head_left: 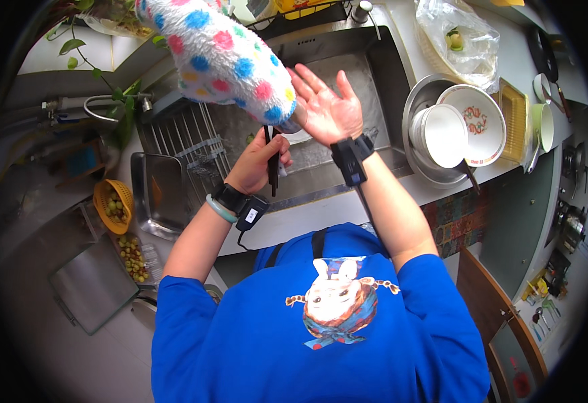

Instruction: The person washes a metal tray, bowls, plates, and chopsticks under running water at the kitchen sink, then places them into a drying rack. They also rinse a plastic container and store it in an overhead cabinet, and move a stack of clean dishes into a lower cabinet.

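My left hand (pixel 261 163) grips dark chopsticks (pixel 273 174) above the near part of the stainless-steel sink (pixel 319 158). My right hand (pixel 326 108) is spread palm up over the sink, its fingers apart and holding nothing. A fluffy white cover (pixel 228 60) with coloured dots hangs close to the camera and hides part of the sink; whatever is inside it cannot be made out. Its lower end overlaps my right fingertips in view; I cannot tell if they touch. Below it shows a white rim (pixel 299 136), mostly hidden.
Right of the sink, a steel basin (pixel 414 156) holds stacked white bowls (pixel 445 136) and a patterned bowl (pixel 482 121). Behind are a plastic bag (pixel 467 45) and a yellow tray (pixel 513 121). Left are a wire rack (pixel 188 136), a metal tray (pixel 160 196) and a yellow basket (pixel 100 206) with grapes.
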`<move>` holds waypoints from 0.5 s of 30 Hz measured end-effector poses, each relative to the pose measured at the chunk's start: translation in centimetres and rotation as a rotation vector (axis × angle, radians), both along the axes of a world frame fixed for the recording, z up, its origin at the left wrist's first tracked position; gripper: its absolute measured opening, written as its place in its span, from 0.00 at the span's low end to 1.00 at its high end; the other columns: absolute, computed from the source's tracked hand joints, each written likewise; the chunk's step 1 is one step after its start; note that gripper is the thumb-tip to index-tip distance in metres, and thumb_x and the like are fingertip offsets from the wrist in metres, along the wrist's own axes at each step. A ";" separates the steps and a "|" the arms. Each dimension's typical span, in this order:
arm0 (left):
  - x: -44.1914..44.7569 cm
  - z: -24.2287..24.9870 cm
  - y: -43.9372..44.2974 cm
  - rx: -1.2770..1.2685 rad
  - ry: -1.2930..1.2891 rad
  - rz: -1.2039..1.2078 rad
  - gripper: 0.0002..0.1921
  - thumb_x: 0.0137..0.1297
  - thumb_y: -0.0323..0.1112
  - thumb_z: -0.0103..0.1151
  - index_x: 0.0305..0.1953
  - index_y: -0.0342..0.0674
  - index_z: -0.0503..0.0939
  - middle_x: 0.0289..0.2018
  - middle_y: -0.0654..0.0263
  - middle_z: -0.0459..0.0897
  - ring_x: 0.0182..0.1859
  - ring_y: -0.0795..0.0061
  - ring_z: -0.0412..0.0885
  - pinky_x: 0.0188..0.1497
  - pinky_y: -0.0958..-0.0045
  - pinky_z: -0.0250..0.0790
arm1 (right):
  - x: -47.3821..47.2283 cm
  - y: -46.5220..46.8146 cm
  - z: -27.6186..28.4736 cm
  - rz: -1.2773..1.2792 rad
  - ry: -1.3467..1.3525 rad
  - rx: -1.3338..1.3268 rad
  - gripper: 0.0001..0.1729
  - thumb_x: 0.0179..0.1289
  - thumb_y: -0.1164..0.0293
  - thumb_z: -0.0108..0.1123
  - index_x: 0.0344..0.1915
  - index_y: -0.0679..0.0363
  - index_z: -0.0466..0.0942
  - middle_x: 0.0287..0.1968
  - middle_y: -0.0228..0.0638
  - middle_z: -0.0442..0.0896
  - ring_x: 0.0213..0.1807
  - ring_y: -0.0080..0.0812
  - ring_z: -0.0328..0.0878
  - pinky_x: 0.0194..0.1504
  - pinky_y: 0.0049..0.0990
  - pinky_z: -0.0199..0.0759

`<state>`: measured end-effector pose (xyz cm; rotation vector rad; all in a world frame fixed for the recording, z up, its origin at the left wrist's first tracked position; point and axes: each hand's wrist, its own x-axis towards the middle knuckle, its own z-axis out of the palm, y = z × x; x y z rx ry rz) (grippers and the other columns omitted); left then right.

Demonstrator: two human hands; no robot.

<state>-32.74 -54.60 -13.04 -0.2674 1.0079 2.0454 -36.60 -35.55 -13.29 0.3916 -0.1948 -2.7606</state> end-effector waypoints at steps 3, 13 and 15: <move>-0.2 -0.3 0.1 0.075 -0.117 0.056 0.06 0.74 0.38 0.47 0.45 0.46 0.64 0.30 0.73 0.67 0.29 0.84 0.66 0.36 0.75 0.66 | 1.7 -0.5 2.7 -0.026 0.004 0.146 0.48 0.67 0.37 0.39 0.71 0.63 0.47 0.71 0.49 0.53 0.73 0.43 0.51 0.70 0.44 0.48; -1.2 -2.0 3.7 0.169 -0.437 0.138 0.08 0.72 0.35 0.41 0.32 0.44 0.67 0.24 0.75 0.64 0.23 0.87 0.62 0.26 0.80 0.59 | 2.9 -0.2 6.7 -0.067 0.236 0.506 0.54 0.61 0.27 0.28 0.73 0.56 0.45 0.73 0.49 0.50 0.75 0.45 0.45 0.71 0.43 0.43; -1.2 -2.1 4.1 0.182 -0.441 0.130 0.08 0.72 0.34 0.42 0.32 0.44 0.67 0.24 0.75 0.65 0.23 0.87 0.62 0.27 0.79 0.60 | 2.9 -0.2 6.8 -0.060 0.206 0.519 0.54 0.60 0.27 0.28 0.73 0.57 0.45 0.73 0.49 0.50 0.75 0.45 0.45 0.71 0.43 0.43</move>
